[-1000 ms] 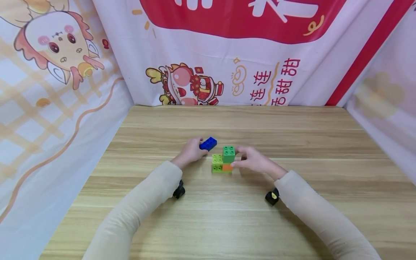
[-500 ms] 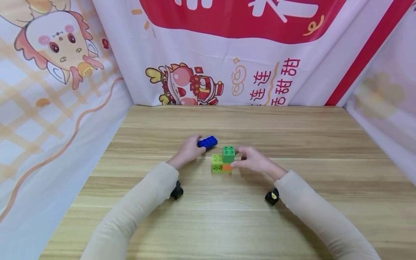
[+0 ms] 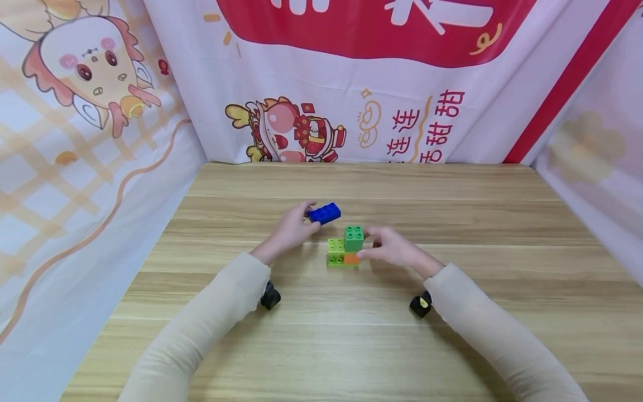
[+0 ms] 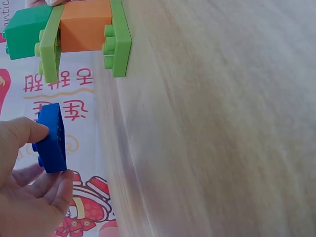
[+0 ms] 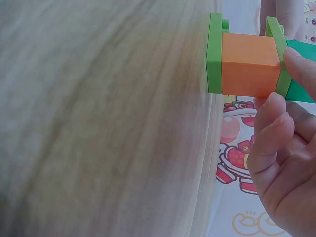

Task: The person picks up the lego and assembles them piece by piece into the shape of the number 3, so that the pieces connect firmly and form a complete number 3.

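My left hand (image 3: 288, 229) pinches a dark blue toy building brick (image 3: 325, 213) by one end, thumb on one side and fingers on the other. The left wrist view shows that brick (image 4: 52, 138) held clear of the table. To its right and nearer stands a small stack: a light green plate (image 4: 121, 42) at the bottom, an orange brick (image 4: 86, 25) on it, a second light green plate (image 4: 51, 47), and a green brick (image 4: 28, 32) on top. My right hand (image 3: 394, 247) holds the stack's right side, its thumb at the upper plate and green brick (image 5: 301, 91).
The bricks are over a wood-grain table (image 3: 331, 346). A printed cloth (image 3: 301, 72) hangs along its back edge, with more cloth at the left and right sides. A small black device (image 3: 271, 296) sits at the left wrist, another black device (image 3: 421, 304) at the right.
My left hand has moved slightly back and left, turning the blue brick closer to level across the view; the brick has shifted back. The right hand and the stack have stayed put.
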The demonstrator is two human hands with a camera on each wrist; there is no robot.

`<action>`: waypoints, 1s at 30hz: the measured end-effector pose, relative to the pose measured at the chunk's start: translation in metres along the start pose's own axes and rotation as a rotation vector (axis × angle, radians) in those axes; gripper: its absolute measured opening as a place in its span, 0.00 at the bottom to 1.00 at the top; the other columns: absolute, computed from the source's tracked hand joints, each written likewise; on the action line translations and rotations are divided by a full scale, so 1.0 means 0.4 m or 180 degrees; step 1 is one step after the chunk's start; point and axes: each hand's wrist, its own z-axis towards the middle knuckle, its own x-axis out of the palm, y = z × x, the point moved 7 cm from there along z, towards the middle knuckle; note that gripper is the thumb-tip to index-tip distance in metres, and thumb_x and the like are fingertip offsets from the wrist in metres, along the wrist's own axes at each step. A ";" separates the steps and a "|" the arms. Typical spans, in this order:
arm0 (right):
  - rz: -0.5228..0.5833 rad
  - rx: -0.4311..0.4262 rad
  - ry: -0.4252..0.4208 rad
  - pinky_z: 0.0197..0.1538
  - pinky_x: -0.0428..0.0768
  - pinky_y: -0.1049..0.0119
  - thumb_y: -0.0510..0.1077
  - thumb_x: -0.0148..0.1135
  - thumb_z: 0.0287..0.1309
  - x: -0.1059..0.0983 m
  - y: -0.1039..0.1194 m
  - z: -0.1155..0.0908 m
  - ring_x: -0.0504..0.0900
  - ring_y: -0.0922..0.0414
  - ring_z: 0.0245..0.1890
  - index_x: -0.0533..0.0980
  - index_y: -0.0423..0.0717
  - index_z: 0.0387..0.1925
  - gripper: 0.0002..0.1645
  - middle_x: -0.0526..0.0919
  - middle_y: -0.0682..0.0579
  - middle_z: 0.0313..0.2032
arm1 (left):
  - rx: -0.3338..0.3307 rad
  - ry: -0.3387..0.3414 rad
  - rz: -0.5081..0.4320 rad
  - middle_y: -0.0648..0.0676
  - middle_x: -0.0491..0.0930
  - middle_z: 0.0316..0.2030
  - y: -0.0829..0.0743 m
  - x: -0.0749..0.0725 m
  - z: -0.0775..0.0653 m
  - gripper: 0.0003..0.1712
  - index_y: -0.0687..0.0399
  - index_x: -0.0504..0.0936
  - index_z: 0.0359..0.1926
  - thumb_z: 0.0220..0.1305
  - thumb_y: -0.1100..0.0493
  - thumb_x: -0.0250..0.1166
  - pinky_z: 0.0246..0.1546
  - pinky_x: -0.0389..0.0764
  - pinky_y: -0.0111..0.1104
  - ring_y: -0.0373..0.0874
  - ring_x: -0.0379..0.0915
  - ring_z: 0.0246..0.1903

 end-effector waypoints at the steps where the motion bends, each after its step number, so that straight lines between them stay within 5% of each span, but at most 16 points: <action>1: 0.0006 0.0004 -0.0002 0.20 0.66 0.68 0.47 0.65 0.54 0.000 -0.001 0.000 0.65 0.58 0.18 0.74 0.42 0.51 0.24 0.78 0.47 0.37 | 0.0063 0.0013 -0.0006 0.61 0.72 0.53 -0.005 0.000 -0.002 0.31 0.61 0.64 0.63 0.59 0.60 0.62 0.51 0.70 0.41 0.50 0.69 0.49; 15: 0.0038 0.0015 -0.0038 0.18 0.65 0.68 0.47 0.66 0.53 0.002 -0.005 0.002 0.64 0.59 0.17 0.74 0.41 0.51 0.25 0.78 0.46 0.35 | 0.0797 0.0023 -0.0365 0.60 0.71 0.49 -0.066 -0.014 -0.031 0.29 0.59 0.65 0.62 0.60 0.65 0.60 0.47 0.72 0.39 0.49 0.69 0.45; 30: 0.0003 -0.0011 -0.0030 0.19 0.66 0.67 0.48 0.66 0.53 0.000 -0.003 0.005 0.65 0.59 0.18 0.74 0.41 0.51 0.25 0.78 0.48 0.37 | 0.0752 -0.0121 -0.0519 0.57 0.73 0.46 -0.093 -0.031 -0.048 0.29 0.61 0.64 0.61 0.59 0.63 0.62 0.46 0.73 0.37 0.47 0.70 0.42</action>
